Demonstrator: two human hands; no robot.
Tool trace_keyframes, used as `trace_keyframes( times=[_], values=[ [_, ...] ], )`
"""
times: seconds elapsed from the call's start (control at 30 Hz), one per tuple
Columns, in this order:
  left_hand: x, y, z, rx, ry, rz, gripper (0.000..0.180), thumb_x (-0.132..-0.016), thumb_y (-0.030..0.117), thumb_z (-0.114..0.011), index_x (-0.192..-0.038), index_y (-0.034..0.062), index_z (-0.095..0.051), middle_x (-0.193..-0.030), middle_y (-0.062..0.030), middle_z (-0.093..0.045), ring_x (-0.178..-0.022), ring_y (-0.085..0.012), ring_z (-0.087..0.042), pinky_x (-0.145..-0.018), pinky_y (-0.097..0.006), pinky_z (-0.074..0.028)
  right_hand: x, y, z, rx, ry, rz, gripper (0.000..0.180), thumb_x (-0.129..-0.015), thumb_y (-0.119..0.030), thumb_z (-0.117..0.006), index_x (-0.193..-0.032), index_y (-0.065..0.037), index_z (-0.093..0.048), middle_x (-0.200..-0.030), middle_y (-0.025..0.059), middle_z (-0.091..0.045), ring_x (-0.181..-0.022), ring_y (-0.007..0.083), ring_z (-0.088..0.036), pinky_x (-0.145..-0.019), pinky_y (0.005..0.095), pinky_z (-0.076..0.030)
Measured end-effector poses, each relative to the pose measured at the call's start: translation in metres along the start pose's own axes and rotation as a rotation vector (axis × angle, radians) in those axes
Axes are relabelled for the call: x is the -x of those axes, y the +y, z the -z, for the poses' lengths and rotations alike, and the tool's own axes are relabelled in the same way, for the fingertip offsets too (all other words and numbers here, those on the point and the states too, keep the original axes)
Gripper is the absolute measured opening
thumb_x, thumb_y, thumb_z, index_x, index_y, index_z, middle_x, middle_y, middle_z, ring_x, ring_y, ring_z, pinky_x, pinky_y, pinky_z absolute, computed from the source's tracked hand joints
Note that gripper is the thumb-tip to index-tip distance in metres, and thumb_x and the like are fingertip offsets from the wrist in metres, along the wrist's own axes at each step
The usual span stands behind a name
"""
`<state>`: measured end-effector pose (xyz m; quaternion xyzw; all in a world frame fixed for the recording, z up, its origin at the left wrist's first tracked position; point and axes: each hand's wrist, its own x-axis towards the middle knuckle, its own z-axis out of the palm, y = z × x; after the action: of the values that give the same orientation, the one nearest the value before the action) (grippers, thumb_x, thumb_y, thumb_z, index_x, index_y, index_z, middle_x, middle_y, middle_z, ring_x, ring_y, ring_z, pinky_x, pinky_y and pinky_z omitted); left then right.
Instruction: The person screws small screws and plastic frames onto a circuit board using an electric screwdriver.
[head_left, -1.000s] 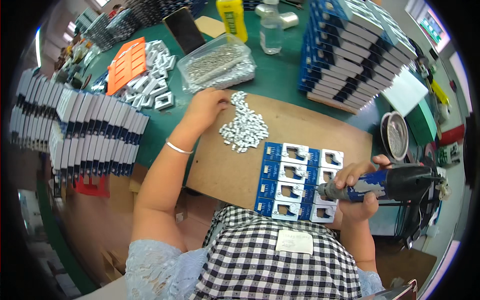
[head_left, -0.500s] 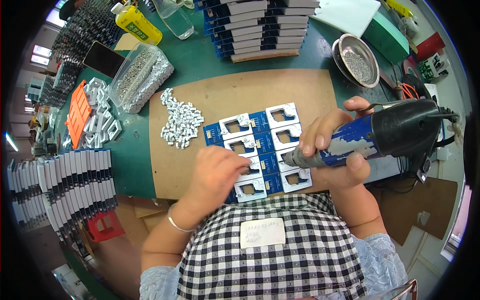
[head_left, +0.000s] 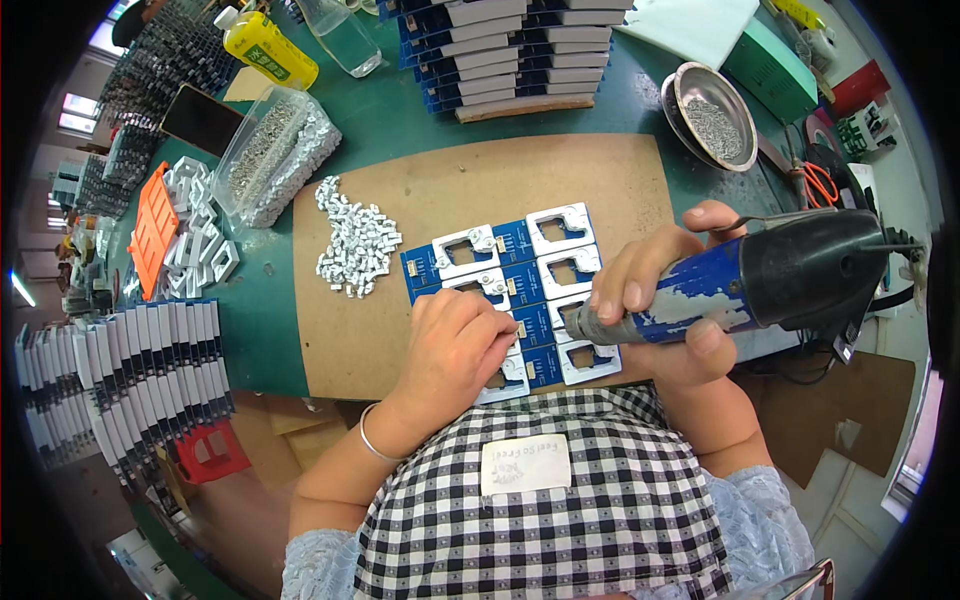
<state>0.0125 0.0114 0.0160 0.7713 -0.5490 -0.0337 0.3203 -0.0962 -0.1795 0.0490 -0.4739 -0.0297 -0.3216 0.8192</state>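
My right hand (head_left: 660, 290) is wrapped round an electric screwdriver (head_left: 705, 285) with a blue, paint-worn body and a black rear end. Its tip points left, over the right column of white plastic frames (head_left: 562, 228). These frames sit on blue circuit boards (head_left: 520, 283), laid out in two columns. Over the lower left column, my left hand (head_left: 455, 340) has its thumb and fingertips pressed together near a board; whatever they pinch is too small to make out. Left of the boards lies a pile of small white plastic pieces (head_left: 358, 240).
Brown board (head_left: 400, 165) covers part of the green table. A clear tub (head_left: 275, 155) of small parts stands back left, beside an orange plastic piece (head_left: 153, 232). Stacked boards (head_left: 490, 60) rise at the back; a metal bowl (head_left: 715, 120) of screws sits back right.
My left hand has shifted right and covers more of the lower left frames. The screwdriver stays almost in place in my right hand. The whole view has shifted slightly.
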Motion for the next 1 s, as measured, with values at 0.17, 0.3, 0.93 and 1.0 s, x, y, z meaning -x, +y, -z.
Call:
trace_keyframes(
  times=[0.17,0.3,0.93,1.0],
  values=[
    [-0.001,-0.004,0.002,0.020,-0.026,0.036,0.020,-0.069,0.006,-0.076,-0.085,0.0110,-0.066,-0.085,-0.0020,-0.057,-0.085,-0.0237,-0.052,-0.077,-0.036,-0.039,-0.002,-0.004,-0.017,0.066,-0.018,-0.055,0.071,-0.082,-0.041,-0.074,-0.132,-0.009,-0.035,-0.077,0.0090,-0.058,-0.069,0.0243,-0.063,-0.069,0.0397,-0.054],
    [0.001,-0.010,-0.003,0.138,0.027,0.062,0.022,-0.067,0.004,-0.076,-0.085,0.0103,-0.065,-0.088,-0.0030,-0.056,-0.087,-0.0256,-0.050,-0.077,-0.036,-0.041,-0.002,-0.012,-0.028,0.161,-0.119,-0.076,0.071,-0.081,-0.046,-0.075,-0.131,-0.014,-0.037,-0.079,0.0073,-0.060,-0.072,0.0248,-0.064,-0.073,0.0395,-0.054],
    [0.006,-0.018,-0.011,0.198,0.115,0.008,0.020,-0.066,0.010,-0.079,-0.080,0.0126,-0.066,-0.086,-0.0007,-0.055,-0.087,-0.0232,-0.050,-0.075,-0.036,-0.039,-0.002,0.000,-0.031,0.392,-0.295,-0.165,0.065,-0.081,-0.037,-0.078,-0.124,-0.015,-0.035,-0.085,0.0092,-0.060,-0.078,0.0240,-0.063,-0.074,0.0395,-0.053],
    [0.007,-0.018,-0.013,0.195,0.126,0.007,0.020,-0.066,0.010,-0.079,-0.080,0.0127,-0.066,-0.085,-0.0003,-0.055,-0.087,-0.0231,-0.050,-0.075,-0.037,-0.038,-0.006,-0.001,-0.033,0.321,-0.263,-0.136,0.065,-0.081,-0.038,-0.078,-0.124,-0.015,-0.035,-0.084,0.0090,-0.060,-0.078,0.0243,-0.063,-0.073,0.0394,-0.053]
  ],
)
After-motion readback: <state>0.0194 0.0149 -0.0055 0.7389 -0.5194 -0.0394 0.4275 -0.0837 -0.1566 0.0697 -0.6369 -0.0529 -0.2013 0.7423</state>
